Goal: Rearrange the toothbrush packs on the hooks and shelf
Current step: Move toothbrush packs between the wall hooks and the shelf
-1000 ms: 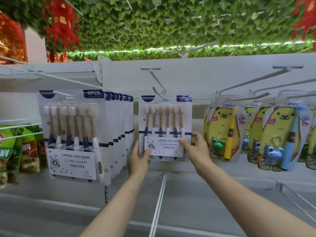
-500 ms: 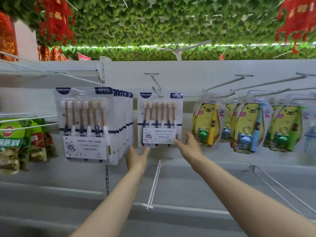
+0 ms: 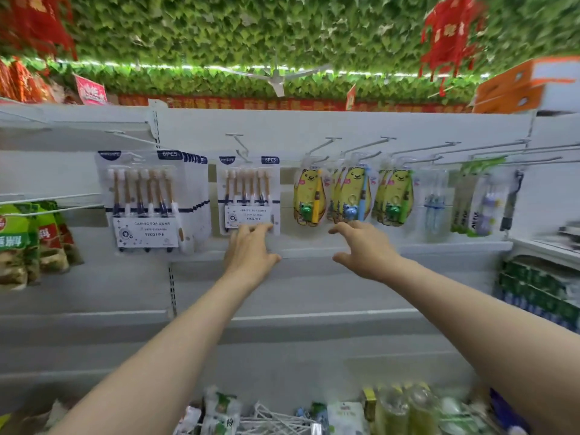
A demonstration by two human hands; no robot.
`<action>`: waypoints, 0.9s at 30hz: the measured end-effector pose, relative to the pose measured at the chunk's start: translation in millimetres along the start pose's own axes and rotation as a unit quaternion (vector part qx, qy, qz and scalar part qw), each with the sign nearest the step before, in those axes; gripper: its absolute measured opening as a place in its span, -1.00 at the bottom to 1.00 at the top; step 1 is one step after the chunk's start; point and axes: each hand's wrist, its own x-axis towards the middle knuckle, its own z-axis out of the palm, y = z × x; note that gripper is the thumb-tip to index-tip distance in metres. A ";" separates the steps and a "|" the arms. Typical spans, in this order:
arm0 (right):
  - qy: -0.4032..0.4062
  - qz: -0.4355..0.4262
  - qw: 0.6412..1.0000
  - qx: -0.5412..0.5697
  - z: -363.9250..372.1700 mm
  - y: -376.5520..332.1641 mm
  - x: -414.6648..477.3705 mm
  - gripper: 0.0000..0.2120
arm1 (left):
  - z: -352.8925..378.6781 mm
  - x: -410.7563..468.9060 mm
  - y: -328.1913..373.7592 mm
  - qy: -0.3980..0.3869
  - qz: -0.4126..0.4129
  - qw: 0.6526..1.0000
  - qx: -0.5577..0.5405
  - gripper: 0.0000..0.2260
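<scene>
A single white six-piece toothbrush pack (image 3: 249, 193) hangs on a centre hook (image 3: 240, 147). My left hand (image 3: 251, 249) reaches up with its fingertips touching the pack's bottom edge, fingers fairly straight. To the left, a thick row of the same packs (image 3: 147, 199) hangs on another hook. Yellow bear-print children's toothbrush packs (image 3: 353, 193) hang to the right on several hooks. My right hand (image 3: 361, 246) hovers just below them with its fingers spread, holding nothing.
Green snack bags (image 3: 28, 240) hang at the far left. More clear and green toothbrush packs (image 3: 474, 199) hang at the far right. Bare white shelf boards (image 3: 314, 315) run below the hooks. Mixed goods and bottles (image 3: 392, 409) fill the bottom edge.
Both hands have let go of the single white pack's lower corners. The view has pulled back and turned right; my right hand moved right under the bear packs, my left now touches the pack's bottom.
</scene>
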 end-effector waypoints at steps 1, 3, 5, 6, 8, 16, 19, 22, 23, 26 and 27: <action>-0.006 -0.002 1.000 -0.014 -9.8 6.5 -13.4 -0.44 | 0.0 -7.5 13.2 -0.012 0.013 1.000 0.008 -0.41; -0.010 0.000 1.000 -0.028 -28.2 21.8 -38.5 -0.43 | 3.7 -19.9 41.6 -0.035 0.043 0.998 0.012 -0.41; -0.003 0.010 0.999 -0.038 -44.6 40.4 -61.3 -0.42 | 10.4 -30.9 72.0 -0.051 0.070 0.996 0.014 -0.42; 0.003 0.017 0.999 -0.043 -52.3 51.0 -71.6 -0.42 | 15.2 -35.2 87.3 -0.054 0.082 0.995 0.015 -0.43; 0.010 0.039 0.998 -0.047 -66.5 74.7 -91.0 -0.43 | 27.4 -43.2 118.9 -0.062 0.104 0.993 0.015 -0.44; 0.040 0.109 0.992 -0.056 -122.8 211.8 -156.1 -0.44 | 102.4 -56.5 264.6 -0.101 0.169 0.980 -0.004 -0.42; 0.036 0.136 0.987 -0.074 -146.8 278.2 -179.2 -0.44 | 139.8 -60.9 332.9 -0.113 0.194 0.974 -0.014 -0.43; 0.037 0.156 0.984 -0.076 -168.7 352.5 -205.7 -0.44 | 182.8 -66.3 407.0 -0.130 0.214 0.968 -0.028 -0.45; 0.033 0.159 0.984 -0.075 -172.7 366.5 -210.8 -0.44 | 191.1 -66.5 421.4 -0.131 0.214 0.967 -0.034 -0.45; 0.029 0.175 0.981 -0.078 -188.6 434.5 -232.6 -0.45 | 233.6 -69.9 484.7 -0.131 0.228 0.963 -0.056 -0.44; 0.029 0.182 0.980 -0.080 -193.1 457.5 -239.3 -0.46 | 247.6 -70.8 504.4 -0.132 0.234 0.961 -0.062 -0.44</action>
